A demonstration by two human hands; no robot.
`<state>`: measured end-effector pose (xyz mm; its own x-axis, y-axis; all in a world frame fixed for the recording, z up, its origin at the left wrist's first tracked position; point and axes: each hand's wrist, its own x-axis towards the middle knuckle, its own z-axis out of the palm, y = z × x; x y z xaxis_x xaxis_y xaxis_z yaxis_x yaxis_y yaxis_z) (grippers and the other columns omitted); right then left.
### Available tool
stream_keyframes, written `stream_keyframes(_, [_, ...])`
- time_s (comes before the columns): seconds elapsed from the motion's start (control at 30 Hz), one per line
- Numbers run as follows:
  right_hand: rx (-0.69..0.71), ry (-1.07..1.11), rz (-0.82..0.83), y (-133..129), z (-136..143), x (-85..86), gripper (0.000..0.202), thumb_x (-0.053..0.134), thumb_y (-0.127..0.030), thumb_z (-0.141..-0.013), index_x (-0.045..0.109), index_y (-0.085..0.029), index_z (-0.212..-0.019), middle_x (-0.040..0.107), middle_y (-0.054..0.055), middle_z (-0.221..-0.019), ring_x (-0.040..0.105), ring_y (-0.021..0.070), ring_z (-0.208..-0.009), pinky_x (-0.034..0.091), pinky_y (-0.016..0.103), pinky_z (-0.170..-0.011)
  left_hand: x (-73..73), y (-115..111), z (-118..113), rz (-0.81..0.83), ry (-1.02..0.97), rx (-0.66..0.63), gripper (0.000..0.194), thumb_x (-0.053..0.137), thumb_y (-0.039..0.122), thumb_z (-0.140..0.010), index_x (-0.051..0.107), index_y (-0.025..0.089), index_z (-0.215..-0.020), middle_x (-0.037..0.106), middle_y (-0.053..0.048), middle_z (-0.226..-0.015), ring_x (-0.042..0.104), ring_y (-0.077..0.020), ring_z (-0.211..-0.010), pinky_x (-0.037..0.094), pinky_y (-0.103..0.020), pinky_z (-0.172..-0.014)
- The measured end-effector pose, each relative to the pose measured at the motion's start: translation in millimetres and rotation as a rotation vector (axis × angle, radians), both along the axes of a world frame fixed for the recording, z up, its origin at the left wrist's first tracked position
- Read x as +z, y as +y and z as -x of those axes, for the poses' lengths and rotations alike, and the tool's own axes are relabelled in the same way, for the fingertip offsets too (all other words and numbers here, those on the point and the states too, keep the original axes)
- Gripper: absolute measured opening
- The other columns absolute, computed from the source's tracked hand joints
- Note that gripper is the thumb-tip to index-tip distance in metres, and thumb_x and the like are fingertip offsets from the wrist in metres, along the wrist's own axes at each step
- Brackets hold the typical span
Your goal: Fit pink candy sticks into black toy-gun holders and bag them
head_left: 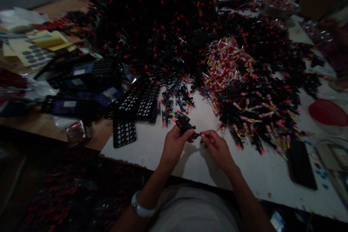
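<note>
Much seems left: beyond count are the gun heap (163,43) at 12 o'clock from the hands and the tube heap (231,61) at 1. At the centre, at least one toy gun (183,121) is clamped in the left hand (176,142); apparently two tubes (211,139) are pinched in the right hand (217,148). Contact between them cannot be told. One phone (301,165) is seen towards 4.
</note>
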<state>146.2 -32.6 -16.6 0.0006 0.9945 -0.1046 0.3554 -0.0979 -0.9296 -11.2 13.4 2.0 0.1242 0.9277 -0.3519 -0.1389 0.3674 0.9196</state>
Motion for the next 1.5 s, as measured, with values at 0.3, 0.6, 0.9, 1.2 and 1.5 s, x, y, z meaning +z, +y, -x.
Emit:
stream_keyframes(0.3, [-0.187,-0.139,-0.171,-1.3,3.0,-4.9,0.019,0.055,-0.035,-0.087,0.061,-0.022,-0.097,0.067,0.004,-0.094,0.062,0.0176,-0.086,0.048,0.029,-0.077,2.4,-2.5,-5.0,-0.024,0.013,0.025,0.025,0.068,0.033,-0.074,0.061,0.012,-0.088,0.07,-0.004,-0.075,0.064,-0.0145,-0.063,0.051,-0.026,-0.06])
stream_keyframes(0.6, [-0.13,-0.139,-0.312,-4.1,9.8,-12.6,0.012,0.058,-0.028,-0.085,0.062,-0.021,-0.094,0.062,0.001,-0.081,0.058,0.0143,-0.074,0.047,0.026,-0.07,-4.3,-3.9,-6.5,-0.013,-0.045,0.096,0.023,0.069,0.032,-0.073,0.059,0.013,-0.081,0.067,-0.001,-0.066,0.061,-0.0134,-0.057,0.05,-0.025,-0.054])
stream_keyframes(0.9, [-0.148,-0.135,-0.258,-5.5,15.6,-11.2,0.015,0.055,-0.033,-0.088,0.061,-0.021,-0.095,0.065,0.001,-0.083,0.06,0.0137,-0.074,0.048,0.025,-0.067,-1.9,-5.8,-6.9,-0.048,-0.082,0.11,0.019,0.068,0.03,-0.074,0.059,0.013,-0.079,0.066,-0.001,-0.065,0.059,-0.0122,-0.055,0.049,-0.026,-0.058])
stream_keyframes(1.2, [-0.183,-0.444,-0.366,-18.7,20.6,-13.3,0.021,0.05,-0.036,-0.092,0.06,-0.02,-0.082,0.062,0.003,-0.067,0.057,0.014,-0.06,0.046,0.025,-0.058,-6.7,-13.4,-29.3,-0.002,-0.108,0.116,0.02,0.068,0.033,-0.072,0.058,0.015,-0.076,0.061,0.002,-0.064,0.056,-0.0112,-0.06,0.044,-0.023,-0.061])
stream_keyframes(1.5, [-0.601,-0.822,-0.615,27.6,-62.1,27.0,0.026,0.052,-0.034,-0.091,0.065,-0.021,-0.109,0.055,0.012,-0.106,0.05,0.026,-0.104,0.041,0.043,-0.091,4.4,12.1,1.3,-0.156,0.176,0.152,0.029,0.056,0.041,-0.082,0.059,0.017,-0.098,0.064,-0.002,-0.087,0.059,-0.0111,-0.068,0.045,-0.023,-0.063])
